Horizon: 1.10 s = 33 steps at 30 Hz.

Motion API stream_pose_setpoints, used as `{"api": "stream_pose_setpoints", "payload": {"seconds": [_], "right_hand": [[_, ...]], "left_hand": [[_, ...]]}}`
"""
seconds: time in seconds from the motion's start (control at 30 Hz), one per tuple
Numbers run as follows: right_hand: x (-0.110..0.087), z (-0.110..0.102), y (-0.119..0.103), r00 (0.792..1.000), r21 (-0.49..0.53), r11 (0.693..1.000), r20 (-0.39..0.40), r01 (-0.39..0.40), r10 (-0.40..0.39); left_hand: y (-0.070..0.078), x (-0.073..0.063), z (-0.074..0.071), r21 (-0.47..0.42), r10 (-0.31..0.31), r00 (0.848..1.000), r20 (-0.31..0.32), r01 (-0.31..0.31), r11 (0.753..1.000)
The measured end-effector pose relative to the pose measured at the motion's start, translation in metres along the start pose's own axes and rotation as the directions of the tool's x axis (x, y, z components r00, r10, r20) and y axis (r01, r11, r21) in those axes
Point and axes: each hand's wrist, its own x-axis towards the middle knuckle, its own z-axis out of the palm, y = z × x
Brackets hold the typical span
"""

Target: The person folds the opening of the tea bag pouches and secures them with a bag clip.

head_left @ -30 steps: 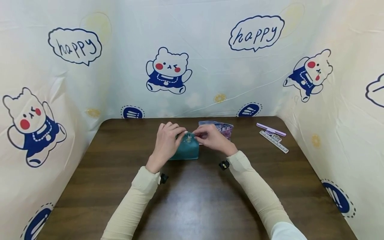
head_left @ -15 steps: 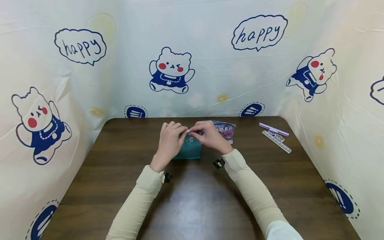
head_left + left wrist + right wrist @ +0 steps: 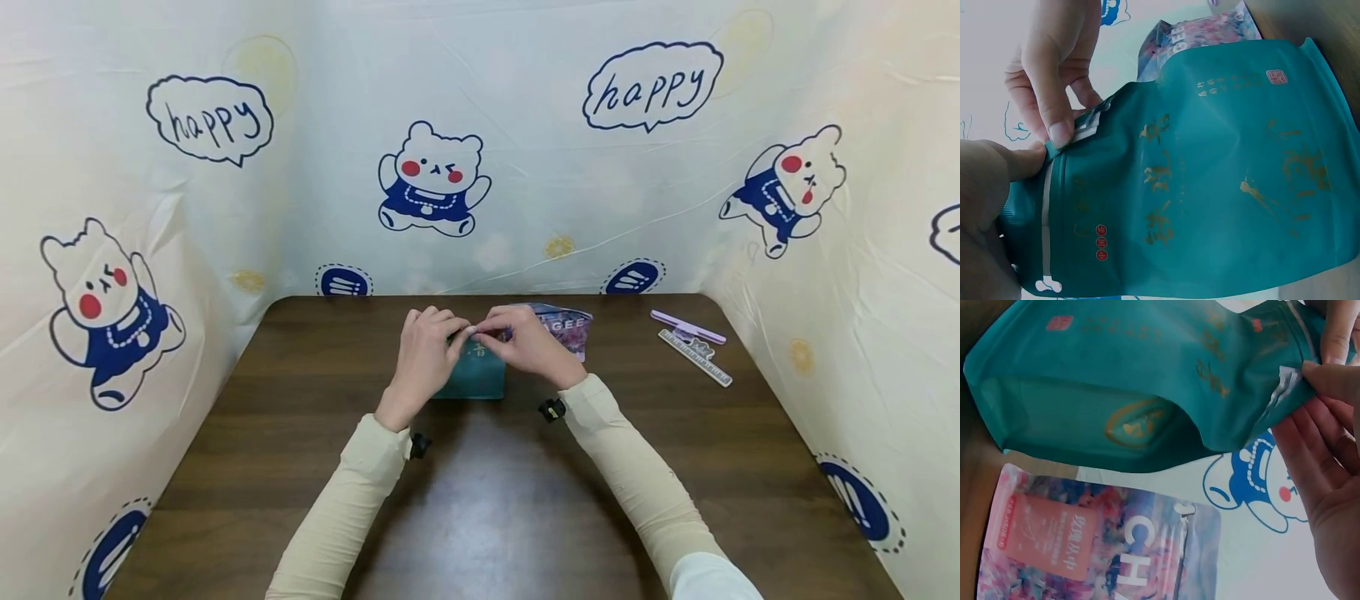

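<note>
A green pouch with gold lettering stands on the table, its upper part partly behind the hands in the head view. My left hand pinches its top edge, near a thin white strip with a bone-shaped end. Close beside it, my right hand pinches the same edge between thumb and finger at a corner. Just below those fingertips, a whitish strip shows on the pouch, creased. Both hands' fingertips nearly meet in the head view.
A floral purple-pink pouch stands behind my right hand. On the right of the table lie a purple bar clip and a whitish ruler-like bar clip. Printed cloth hangs behind and at both sides.
My right hand has moved left along the green pouch's top, its fingertips coming close to the left hand's. The head view has shifted slightly. Over the last half second the hands barely move.
</note>
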Motion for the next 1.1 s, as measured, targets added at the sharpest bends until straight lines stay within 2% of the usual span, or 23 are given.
{"api": "stream_pose_setpoints", "payload": {"seconds": [0.17, 0.37, 0.6, 0.7, 0.93, 1.1], "right_hand": [[0.001, -0.003, 0.002, 1.0, 0.013, 1.0, 0.014, -0.005, 0.005], [-0.001, 0.002, 0.003, 0.999, 0.002, 1.0, -0.036, 0.001, -0.001], [-0.004, 0.003, 0.002, 0.995, 0.12, 0.989, -0.024, -0.091, 0.094], [-0.004, 0.003, 0.002, 0.995, 0.144, 0.985, -0.025, -0.096, 0.101], [-0.003, 0.006, 0.006, 0.995, 0.064, 0.997, -0.085, -0.038, 0.043], [-0.004, 0.008, 0.007, 0.994, 0.079, 0.995, -0.082, -0.065, 0.071]], "left_hand": [[0.001, 0.001, 0.0, -0.002, -0.004, 1.0, 0.004, 0.004, 1.0], [0.001, 0.002, 0.001, -0.011, -0.005, 1.0, 0.01, 0.006, 1.0], [0.0, 0.002, 0.001, -0.011, 0.0, 1.0, -0.003, 0.0, 1.0], [0.0, 0.002, 0.001, -0.007, 0.003, 1.0, -0.012, -0.003, 1.0], [0.002, 0.002, 0.002, -0.008, 0.004, 1.0, -0.02, -0.004, 1.0], [0.001, 0.002, 0.001, -0.011, 0.003, 1.0, -0.025, -0.003, 1.0]]}}
